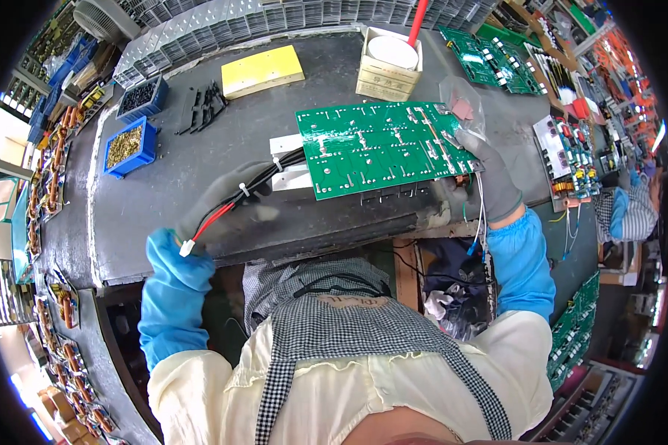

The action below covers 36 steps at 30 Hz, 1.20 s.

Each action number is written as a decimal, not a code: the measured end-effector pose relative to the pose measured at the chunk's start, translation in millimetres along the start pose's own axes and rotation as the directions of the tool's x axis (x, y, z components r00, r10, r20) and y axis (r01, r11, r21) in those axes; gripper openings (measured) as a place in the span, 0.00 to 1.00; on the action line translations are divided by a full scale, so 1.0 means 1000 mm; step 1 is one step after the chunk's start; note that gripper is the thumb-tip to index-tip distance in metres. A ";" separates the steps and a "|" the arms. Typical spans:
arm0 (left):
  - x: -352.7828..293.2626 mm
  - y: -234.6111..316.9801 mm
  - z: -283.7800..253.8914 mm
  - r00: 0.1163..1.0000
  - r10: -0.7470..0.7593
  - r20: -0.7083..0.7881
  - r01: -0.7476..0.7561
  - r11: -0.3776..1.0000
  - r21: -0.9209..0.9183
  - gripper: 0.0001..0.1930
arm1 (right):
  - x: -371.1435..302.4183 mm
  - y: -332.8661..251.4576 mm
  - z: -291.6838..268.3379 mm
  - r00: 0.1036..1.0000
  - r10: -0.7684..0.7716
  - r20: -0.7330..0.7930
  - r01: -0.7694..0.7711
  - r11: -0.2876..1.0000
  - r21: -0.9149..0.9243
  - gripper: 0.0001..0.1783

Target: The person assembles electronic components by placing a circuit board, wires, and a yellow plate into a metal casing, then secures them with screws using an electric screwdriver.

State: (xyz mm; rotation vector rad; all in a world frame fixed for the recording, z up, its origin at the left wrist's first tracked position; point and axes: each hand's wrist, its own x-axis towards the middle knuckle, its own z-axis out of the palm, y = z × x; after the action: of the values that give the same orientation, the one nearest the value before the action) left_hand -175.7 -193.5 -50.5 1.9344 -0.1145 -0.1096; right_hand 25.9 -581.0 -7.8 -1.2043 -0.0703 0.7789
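A green circuit board [378, 152] is tilted above the dark bench, solder side up, in front of me. At its right end my right hand [490, 167], grey-gloved, is closed on the edge; thin white wires hang beside it. My left hand [230, 194], also gloved, is near the board's left end, behind a black cable bundle [263, 176]. The bundle runs from the board across that hand to red wires and a white connector [188, 248] at the wrist. The left fingers are blurred and partly hidden. White metal pieces [293, 178] stick out at the board's left end.
A blue bin of brass-coloured parts [126, 148] and a blue bin of black parts [141, 100] stand left. Beyond the board are black strips [204, 110], a yellow block [263, 70] and a box with a white tub [390, 67]. More boards [568, 159] lie right.
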 end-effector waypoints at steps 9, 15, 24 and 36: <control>0.001 -0.024 0.060 0.915 0.133 -0.381 -0.078 0.985 0.156 0.27 | -0.001 -0.004 0.013 0.994 0.053 -0.093 -0.044 0.995 0.094 0.22; 0.000 -0.031 0.069 0.917 0.025 -0.399 -0.052 0.997 -0.058 0.25 | 0.002 -0.007 0.019 0.996 0.059 -0.068 -0.056 0.997 0.044 0.21; 0.001 -0.032 0.086 0.824 0.095 -0.558 -0.083 0.995 0.046 0.24 | 0.004 -0.010 0.032 0.983 0.055 -0.173 -0.076 0.990 -0.116 0.21; 0.005 -0.025 0.081 0.821 0.206 -0.532 -0.088 0.967 0.238 0.22 | -0.008 -0.011 0.052 0.973 0.049 -0.227 -0.076 0.991 -0.110 0.21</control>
State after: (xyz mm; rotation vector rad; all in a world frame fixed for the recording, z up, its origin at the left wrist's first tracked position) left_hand -181.1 -260.0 -103.1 2.0769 0.1192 0.5929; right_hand 2.9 -545.0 24.8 -1.4061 0.1096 0.6962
